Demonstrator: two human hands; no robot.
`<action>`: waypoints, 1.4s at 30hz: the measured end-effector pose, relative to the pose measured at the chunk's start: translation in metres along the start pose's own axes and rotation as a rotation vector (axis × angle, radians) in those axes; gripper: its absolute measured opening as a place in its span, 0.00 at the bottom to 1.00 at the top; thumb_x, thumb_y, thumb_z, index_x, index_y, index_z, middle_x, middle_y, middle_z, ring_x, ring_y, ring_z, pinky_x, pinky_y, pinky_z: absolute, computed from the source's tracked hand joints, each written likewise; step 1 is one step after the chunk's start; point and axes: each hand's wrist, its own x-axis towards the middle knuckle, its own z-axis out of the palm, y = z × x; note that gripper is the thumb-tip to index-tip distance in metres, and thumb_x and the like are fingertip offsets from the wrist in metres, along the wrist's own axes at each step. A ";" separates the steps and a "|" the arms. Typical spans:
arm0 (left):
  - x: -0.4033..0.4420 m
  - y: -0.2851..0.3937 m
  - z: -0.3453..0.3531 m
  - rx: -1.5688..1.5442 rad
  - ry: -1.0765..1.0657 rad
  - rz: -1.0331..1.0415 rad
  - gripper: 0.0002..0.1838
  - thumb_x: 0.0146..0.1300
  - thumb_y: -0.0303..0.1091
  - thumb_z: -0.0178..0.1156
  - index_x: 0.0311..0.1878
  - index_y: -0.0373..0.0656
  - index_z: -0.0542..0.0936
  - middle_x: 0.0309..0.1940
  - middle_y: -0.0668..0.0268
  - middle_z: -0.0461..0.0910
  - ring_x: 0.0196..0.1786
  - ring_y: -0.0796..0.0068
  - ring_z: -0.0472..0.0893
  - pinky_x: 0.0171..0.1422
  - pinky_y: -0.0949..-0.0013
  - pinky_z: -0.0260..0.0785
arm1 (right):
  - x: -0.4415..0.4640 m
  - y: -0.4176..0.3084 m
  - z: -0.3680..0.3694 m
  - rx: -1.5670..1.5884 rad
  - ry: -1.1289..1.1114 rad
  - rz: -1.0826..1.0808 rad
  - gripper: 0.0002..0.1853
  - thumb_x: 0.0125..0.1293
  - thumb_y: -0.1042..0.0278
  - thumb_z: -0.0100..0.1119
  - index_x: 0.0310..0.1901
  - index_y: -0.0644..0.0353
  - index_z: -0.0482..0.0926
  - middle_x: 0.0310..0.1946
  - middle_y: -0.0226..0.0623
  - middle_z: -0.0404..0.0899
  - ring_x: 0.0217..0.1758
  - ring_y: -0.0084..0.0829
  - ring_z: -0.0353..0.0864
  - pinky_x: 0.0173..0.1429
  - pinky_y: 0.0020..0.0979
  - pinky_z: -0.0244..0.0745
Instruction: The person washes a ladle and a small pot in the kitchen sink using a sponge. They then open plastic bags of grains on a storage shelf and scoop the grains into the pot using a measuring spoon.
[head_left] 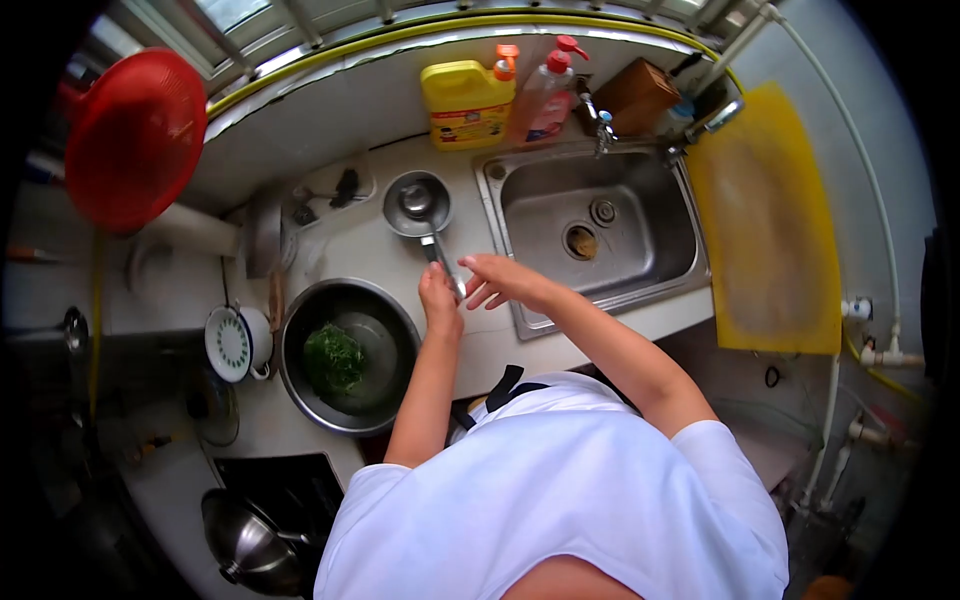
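Note:
My left hand (pixel 440 298) is closed around the dark handle of a small metal saucepan (pixel 388 216). A metal ladle (pixel 414 199) sits with its bowl inside the saucepan, and its long handle slants down beside my left fingers. My right hand (pixel 502 279) is just to the right of that handle, fingers spread and apart; whether a fingertip touches the handle I cannot tell. Left of my left forearm, a large steel basin (pixel 388 345) holds a heap of chopped green leaves (pixel 335 360).
A steel sink (pixel 640 225) with a faucet (pixel 604 130) is at the right. Behind stand a yellow jug (pixel 468 105), a pump bottle (pixel 550 90) and a wooden block (pixel 637 95). A white enamel mug (pixel 232 342) and a wok (pixel 250 550) are at the left; a red colander (pixel 135 140) hangs above.

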 end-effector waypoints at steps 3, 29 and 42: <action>0.032 -0.003 -0.007 -0.059 -0.034 -0.068 0.11 0.70 0.44 0.47 0.38 0.49 0.71 0.18 0.79 0.63 0.16 0.88 0.59 0.17 0.82 0.48 | -0.016 0.029 -0.008 -0.087 0.071 -0.023 0.30 0.67 0.45 0.48 0.63 0.59 0.66 0.40 0.35 0.78 0.39 0.25 0.81 0.43 0.27 0.73; 0.120 -0.032 -0.014 0.371 0.082 0.186 0.06 0.50 0.26 0.61 0.31 0.35 0.76 0.27 0.66 0.75 0.30 0.75 0.74 0.34 0.63 0.69 | -0.264 0.188 -0.003 -0.504 0.865 -0.311 0.20 0.56 0.62 0.64 0.49 0.58 0.77 0.44 0.41 0.74 0.44 0.39 0.77 0.49 0.35 0.74; 0.068 -0.005 0.001 0.098 -0.101 -0.066 0.15 0.71 0.44 0.40 0.39 0.45 0.71 0.18 0.76 0.60 0.15 0.85 0.56 0.16 0.77 0.48 | -0.202 0.130 -0.010 -0.634 0.818 -0.488 0.19 0.60 0.63 0.60 0.51 0.60 0.75 0.46 0.42 0.75 0.49 0.41 0.75 0.53 0.35 0.71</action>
